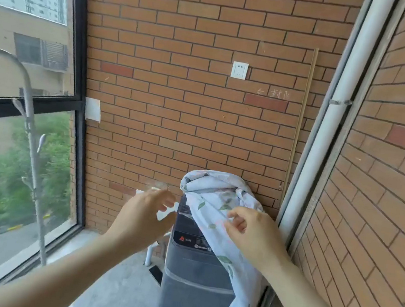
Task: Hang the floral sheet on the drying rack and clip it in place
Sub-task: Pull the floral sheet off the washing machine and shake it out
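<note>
The floral sheet point(212, 194), pale blue with green leaves, lies bunched on top of a grey washing machine point(193, 278) and hangs down its right side. My right hand point(250, 231) is stretched out over the hanging part, fingers loosely curled, holding nothing that I can see. My left hand point(144, 215) hovers left of the sheet, fingers relaxed and apart from the cloth. The metal frame of the drying rack point(29, 125) stands at the left by the window. No clips are visible.
A brick wall point(178, 97) with a white socket point(239, 70) is straight ahead. A white pipe point(329, 125) runs down the right corner. A large window point(11, 124) fills the left side. Concrete floor point(118, 290) lies in front of the washing machine.
</note>
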The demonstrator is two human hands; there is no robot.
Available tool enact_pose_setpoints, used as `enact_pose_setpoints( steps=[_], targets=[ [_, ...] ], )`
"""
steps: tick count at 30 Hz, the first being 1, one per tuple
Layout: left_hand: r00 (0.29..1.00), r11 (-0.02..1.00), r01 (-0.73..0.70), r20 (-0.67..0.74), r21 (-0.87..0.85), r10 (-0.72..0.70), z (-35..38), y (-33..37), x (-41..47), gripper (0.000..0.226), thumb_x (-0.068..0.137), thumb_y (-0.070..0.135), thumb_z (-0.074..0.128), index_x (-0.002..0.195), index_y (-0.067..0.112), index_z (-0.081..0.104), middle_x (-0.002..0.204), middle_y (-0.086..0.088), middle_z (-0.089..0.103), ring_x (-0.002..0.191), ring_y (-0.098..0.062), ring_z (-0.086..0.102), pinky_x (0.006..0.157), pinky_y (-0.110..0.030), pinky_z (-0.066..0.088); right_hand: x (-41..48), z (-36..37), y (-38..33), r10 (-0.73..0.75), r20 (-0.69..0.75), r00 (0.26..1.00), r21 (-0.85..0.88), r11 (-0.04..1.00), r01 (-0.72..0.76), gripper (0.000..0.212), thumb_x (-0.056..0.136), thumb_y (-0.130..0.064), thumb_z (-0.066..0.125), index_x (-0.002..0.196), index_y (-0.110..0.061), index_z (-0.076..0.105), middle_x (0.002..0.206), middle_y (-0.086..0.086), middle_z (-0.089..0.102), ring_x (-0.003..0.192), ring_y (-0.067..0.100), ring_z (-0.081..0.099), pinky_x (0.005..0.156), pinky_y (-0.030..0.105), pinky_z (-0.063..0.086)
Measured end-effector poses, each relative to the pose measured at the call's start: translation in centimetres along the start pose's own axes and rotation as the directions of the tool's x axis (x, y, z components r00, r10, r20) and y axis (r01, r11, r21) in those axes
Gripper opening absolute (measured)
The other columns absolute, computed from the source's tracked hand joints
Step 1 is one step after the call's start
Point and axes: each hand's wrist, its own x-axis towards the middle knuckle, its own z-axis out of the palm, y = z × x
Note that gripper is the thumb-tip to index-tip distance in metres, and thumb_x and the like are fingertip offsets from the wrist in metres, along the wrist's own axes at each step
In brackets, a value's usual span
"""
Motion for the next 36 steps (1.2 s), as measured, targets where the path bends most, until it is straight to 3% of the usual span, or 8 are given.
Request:
enact_pose_setpoints(
  steps=[7, 11, 14, 21, 26, 29, 32, 36],
  targets=[
    [0.985, 0.963, 0.151, 0.113, -0.223, -0.129, 9.6, 0.7, 5.9, 0.022, 0.083, 0.015, 0.064, 0.105, 0.015, 0.069, 0.092, 0.01, 0.072, 0.086, -0.005, 0.068, 0.083, -0.03, 0.056, 3.5, 2.2, 9.0, 0.16, 0.086, 0.983, 0.111, 0.979, -0.169, 0.012, 0.086, -0.03, 0.065, 0.096, -0.026, 0.07, 0.073, -0.011, 0.064, 0.067, 0.0, 0.058, 0.07, 0.021, 0.048],
    [0.973, 0.938, 0.207, 0.156, -0.278, -0.168, 14.4, 0.2, 8.5, 0.014, 0.083, 0.016, 0.066, 0.092, 0.027, 0.069, 0.079, 0.016, 0.072, 0.075, 0.007, 0.066, 0.075, -0.019, 0.055, 5.5, 3.7, 13.6, 0.211, 0.117, 0.97, 0.134, 0.965, -0.226, 0.01, 0.086, -0.027, 0.065, 0.095, -0.025, 0.07, 0.075, -0.011, 0.063, 0.065, -0.002, 0.056, 0.063, 0.011, 0.041],
    [0.96, 0.923, 0.243, 0.214, -0.299, -0.183, 17.7, -0.5, 10.5, 0.019, 0.083, 0.017, 0.066, 0.085, 0.036, 0.063, 0.078, 0.018, 0.071, 0.073, 0.011, 0.064, 0.063, -0.009, 0.048, 6.7, 5.2, 16.7, 0.26, 0.161, 0.952, 0.159, 0.945, -0.285, 0.011, 0.086, -0.026, 0.065, 0.095, -0.025, 0.07, 0.076, -0.011, 0.064, 0.066, 0.0, 0.058, 0.064, 0.013, 0.043],
    [0.921, 0.876, 0.335, 0.318, -0.348, -0.226, 24.9, -4.3, 16.9, 0.014, 0.084, 0.02, 0.067, 0.096, 0.027, 0.069, 0.083, 0.014, 0.073, 0.08, 0.009, 0.065, 0.068, -0.011, 0.049, 12.0, 10.3, 22.3, 0.361, 0.23, 0.904, 0.169, 0.9, -0.403, 0.011, 0.085, -0.024, 0.064, 0.093, -0.026, 0.071, 0.078, -0.012, 0.065, 0.069, 0.003, 0.061, 0.07, 0.02, 0.051],
    [0.908, 0.868, 0.347, 0.357, -0.355, -0.218, 28.2, -8.0, 23.8, 0.014, 0.084, 0.024, 0.067, 0.098, 0.028, 0.07, 0.088, 0.013, 0.073, 0.085, 0.006, 0.065, 0.069, -0.015, 0.051, 18.8, 13.7, 24.8, 0.4, 0.236, 0.885, 0.161, 0.882, -0.442, 0.009, 0.085, -0.022, 0.064, 0.091, -0.024, 0.071, 0.078, -0.011, 0.065, 0.065, 0.0, 0.057, 0.064, 0.014, 0.046],
    [0.91, 0.878, 0.329, 0.367, -0.348, -0.195, 29.6, -10.4, 28.1, 0.015, 0.085, 0.026, 0.067, 0.099, 0.028, 0.07, 0.088, 0.016, 0.072, 0.085, 0.009, 0.064, 0.069, -0.009, 0.047, 22.9, 15.4, 26.0, 0.421, 0.228, 0.878, 0.153, 0.875, -0.459, 0.01, 0.085, -0.022, 0.065, 0.091, -0.027, 0.072, 0.078, -0.012, 0.065, 0.066, -0.001, 0.057, 0.067, 0.02, 0.047],
    [0.909, 0.884, 0.325, 0.369, -0.337, -0.193, 31.0, -12.6, 31.9, 0.014, 0.084, 0.026, 0.068, 0.098, 0.028, 0.071, 0.086, 0.016, 0.072, 0.084, 0.008, 0.065, 0.075, -0.016, 0.052, 26.2, 17.3, 27.2, 0.451, 0.237, 0.861, 0.144, 0.86, -0.49, 0.011, 0.086, -0.024, 0.063, 0.093, -0.028, 0.071, 0.082, -0.014, 0.065, 0.072, 0.0, 0.059, 0.073, 0.027, 0.053],
    [0.888, 0.866, 0.362, 0.41, -0.344, -0.209, 33.2, -14.5, 35.4, 0.014, 0.084, 0.025, 0.068, 0.098, 0.028, 0.071, 0.087, 0.012, 0.074, 0.086, 0.001, 0.067, 0.08, -0.027, 0.056, 29.6, 19.2, 29.3, 0.457, 0.25, 0.854, 0.14, 0.855, -0.499, 0.011, 0.087, -0.02, 0.063, 0.093, -0.023, 0.072, 0.082, -0.014, 0.065, 0.07, -0.003, 0.059, 0.065, 0.014, 0.048]
  ],
)
